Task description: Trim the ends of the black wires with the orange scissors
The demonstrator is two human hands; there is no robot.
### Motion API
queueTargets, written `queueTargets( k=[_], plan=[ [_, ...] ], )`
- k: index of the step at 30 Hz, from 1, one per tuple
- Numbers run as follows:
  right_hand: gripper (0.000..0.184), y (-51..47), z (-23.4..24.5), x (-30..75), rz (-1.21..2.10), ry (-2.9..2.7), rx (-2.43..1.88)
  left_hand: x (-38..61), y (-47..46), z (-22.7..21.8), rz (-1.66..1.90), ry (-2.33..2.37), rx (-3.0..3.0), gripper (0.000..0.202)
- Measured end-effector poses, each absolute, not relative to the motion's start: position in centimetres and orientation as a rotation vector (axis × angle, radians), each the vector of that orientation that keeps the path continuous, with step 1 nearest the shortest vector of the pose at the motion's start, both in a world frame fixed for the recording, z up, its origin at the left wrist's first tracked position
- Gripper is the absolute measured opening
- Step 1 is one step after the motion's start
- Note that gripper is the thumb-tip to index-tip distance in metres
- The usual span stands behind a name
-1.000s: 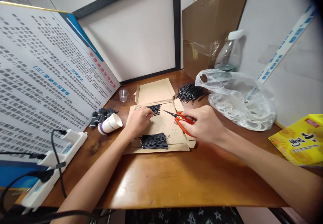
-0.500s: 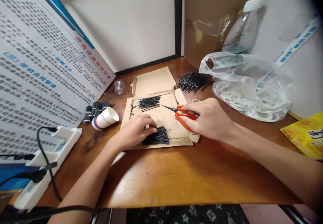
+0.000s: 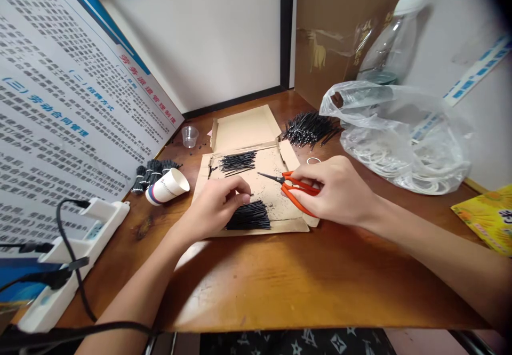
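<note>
Fingers of the right hand curl around one pair of red-handled snips; on the left hand, thumb and forefinger nearly meet, and I cannot tell whether they grip a strand. One wooden desk carries everything. One clear bag lies along its right edge, one unfolded cardboard reaches towards its back edge. Black strands, too many to count, form three piles: a loose heap off the cardboard's back right corner, a front pile by its front edge, a rear pile near its fold. Left of the cardboard lie three tied bundles and one tipped paper cup; one small tub sits farther back. One white ring shows beside the right hand.
</note>
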State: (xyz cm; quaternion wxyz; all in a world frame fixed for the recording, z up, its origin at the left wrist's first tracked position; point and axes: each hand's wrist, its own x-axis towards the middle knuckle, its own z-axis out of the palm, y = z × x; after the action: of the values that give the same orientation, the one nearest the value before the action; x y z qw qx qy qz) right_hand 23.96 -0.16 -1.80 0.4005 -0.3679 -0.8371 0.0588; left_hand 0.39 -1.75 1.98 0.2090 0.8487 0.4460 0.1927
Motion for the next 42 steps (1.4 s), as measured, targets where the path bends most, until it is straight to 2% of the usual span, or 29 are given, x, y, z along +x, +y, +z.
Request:
queueTargets(
  k=[5,9,15,42],
  plan=[
    [0.019,-0.9,-1.4,23.7,0.156,-2.087,-0.846,0.6,-2.0,2.0,0.843,1.161,2.005,0.006],
    [0.023,-1.0,-1.4,23.6,0.175,-2.095,-0.816,0.6,-2.0,1.7,0.925,1.102,1.9,0.008],
    [0.017,-1.1,-1.8,23.6,0.13,-2.125,-0.81,0.7,-2.0,1.5,0.948,1.098,1.862,0.007],
    [0.019,-1.3,-2.1,23.2,0.101,-2.132,-0.817,0.8,-2.3,1.2,0.934,1.148,1.859,0.011]
  ],
)
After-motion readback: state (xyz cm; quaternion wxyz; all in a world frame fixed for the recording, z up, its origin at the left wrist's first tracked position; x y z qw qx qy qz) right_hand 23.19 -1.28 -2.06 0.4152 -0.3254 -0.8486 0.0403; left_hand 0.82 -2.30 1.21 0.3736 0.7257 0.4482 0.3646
